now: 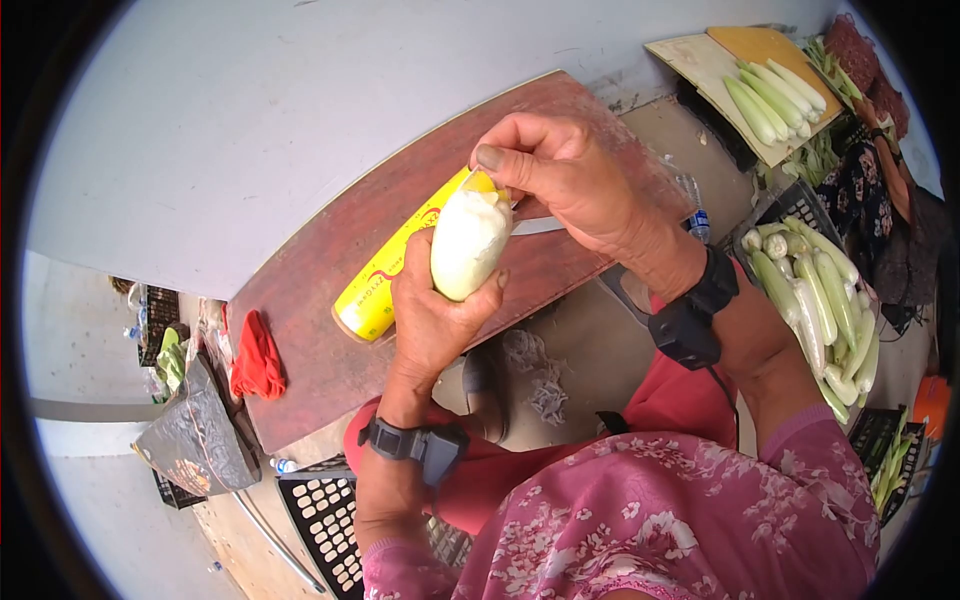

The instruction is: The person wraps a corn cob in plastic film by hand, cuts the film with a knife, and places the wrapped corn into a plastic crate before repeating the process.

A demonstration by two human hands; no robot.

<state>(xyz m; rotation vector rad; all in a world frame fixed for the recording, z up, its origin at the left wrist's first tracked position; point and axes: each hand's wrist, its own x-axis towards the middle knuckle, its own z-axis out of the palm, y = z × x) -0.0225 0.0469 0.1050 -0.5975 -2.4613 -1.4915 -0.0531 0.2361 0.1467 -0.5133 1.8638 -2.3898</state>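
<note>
A pale, whitish-green vegetable (470, 243) is held end-on above the red-brown table, with my left hand (438, 310) wrapped round its lower part. At its upper end, my right hand (540, 165) pinches thumb and forefinger together on what looks like a thin strip or clear film; the fingers partly hide it. Behind the vegetable, a yellow roll with red print (385, 285) lies slantwise on the table (330, 230). A pale strip (537, 226) shows on the table beneath my right hand.
A red cloth (257, 355) lies at the table's left end. Pale green vegetables fill a crate (820, 300) at right; more lie on a board (690, 60) at upper right. Another person's arm (890, 165) shows beyond. A black crate (325, 530) stands below, and a bottle (699, 222) is near the table's right end.
</note>
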